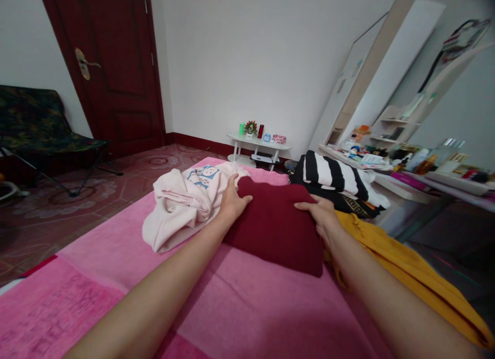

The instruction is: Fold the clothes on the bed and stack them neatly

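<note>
A dark red garment [276, 227], folded into a flat rectangle, lies on the pink bed cover. At its left edge is my left hand [233, 200], thumb on top and the other fingers along the side. My right hand [319, 212] grips the opposite edge, its thumb over the cloth and its other fingers partly hidden. Beside my left hand a pale pink hooded sweatshirt [189, 199] with a blue print lies loosely crumpled. A mustard yellow garment [410, 266] is spread under and beyond my right forearm.
Folded black-and-white striped clothing [336, 173] lies on a black garment [356, 207] at the bed's far right. A dressing table [413, 186] crowded with bottles stands on the right. Beyond the pink bed cover [240, 302] are a small white table [257, 141] and a camouflage chair [42, 119].
</note>
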`<state>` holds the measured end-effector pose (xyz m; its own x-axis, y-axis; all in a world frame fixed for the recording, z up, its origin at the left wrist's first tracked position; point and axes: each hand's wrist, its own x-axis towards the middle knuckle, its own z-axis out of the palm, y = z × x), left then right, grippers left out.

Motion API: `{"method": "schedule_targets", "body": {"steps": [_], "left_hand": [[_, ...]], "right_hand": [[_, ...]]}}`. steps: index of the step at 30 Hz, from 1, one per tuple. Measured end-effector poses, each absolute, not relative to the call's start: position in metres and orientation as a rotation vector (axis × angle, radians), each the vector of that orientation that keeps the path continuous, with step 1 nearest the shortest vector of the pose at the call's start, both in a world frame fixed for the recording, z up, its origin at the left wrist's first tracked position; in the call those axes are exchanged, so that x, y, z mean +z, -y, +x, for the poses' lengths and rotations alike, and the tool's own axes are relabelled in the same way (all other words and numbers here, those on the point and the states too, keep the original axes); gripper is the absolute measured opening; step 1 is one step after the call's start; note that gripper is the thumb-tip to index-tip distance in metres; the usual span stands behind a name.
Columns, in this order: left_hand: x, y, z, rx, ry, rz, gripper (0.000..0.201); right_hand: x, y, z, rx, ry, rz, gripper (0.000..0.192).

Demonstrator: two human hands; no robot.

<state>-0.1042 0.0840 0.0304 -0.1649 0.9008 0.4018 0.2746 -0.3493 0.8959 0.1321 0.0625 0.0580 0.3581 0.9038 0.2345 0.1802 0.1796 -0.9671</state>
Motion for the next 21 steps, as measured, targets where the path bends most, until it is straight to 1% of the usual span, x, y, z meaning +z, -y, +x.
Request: {"method": "schedule_targets", "body": {"steps": [2, 3, 5, 6, 7, 9, 11, 12, 14, 16, 19, 21], "left_hand": [[0.055, -0.082, -0.104, 1.835, -1.032, 1.532, 0.086], [0.068, -0.080, -0.105, 1.937, -0.893, 1.520, 0.088], [0.087, -0.076, -0.111, 2.014, -0.717, 1.500, 0.084], [0.091, -0.074, -0.116, 1.981, -0.670, 1.513, 0.077], [0.091, -0.072, -0.122, 1.908, -0.645, 1.546, 0.067], [0.077, -0.070, -0.137, 1.666, -0.651, 1.657, 0.046], [0.053, -0.071, -0.153, 1.329, -0.735, 1.785, 0.028], [0.041, -0.072, -0.159, 1.138, -0.789, 1.849, 0.023], [0.023, -0.075, -0.170, 0.787, -0.865, 1.961, 0.028], [0.021, -0.078, -0.175, 0.555, -0.903, 2.048, 0.035], [0.040, -0.077, -0.171, 0.416, -1.082, 2.165, 0.035], [0.052, -0.070, -0.158, 0.471, -1.295, 2.270, 0.034]], "right_hand": [[0.093, -0.058, 0.130, 0.520, 1.075, -1.140, 0.054], [0.108, -0.054, 0.130, 0.416, 1.098, -1.065, 0.055], [0.126, -0.044, 0.131, 0.192, 1.167, -0.964, 0.050], [0.125, -0.037, 0.133, 0.100, 1.212, -0.969, 0.044], [0.119, -0.028, 0.135, 0.034, 1.259, -1.001, 0.038], [0.089, -0.010, 0.141, 0.006, 1.388, -1.112, 0.030], [0.050, 0.006, 0.150, 0.181, 1.594, -1.199, 0.030], [0.032, 0.013, 0.155, 0.287, 1.730, -1.223, 0.033], [0.009, 0.024, 0.165, 0.413, 1.947, -1.278, 0.042], [0.009, 0.029, 0.170, 0.434, 2.030, -1.364, 0.044], [0.038, 0.026, 0.164, 0.347, 1.947, -1.494, 0.035], [0.056, 0.021, 0.149, 0.214, 1.892, -1.510, 0.029]]}}
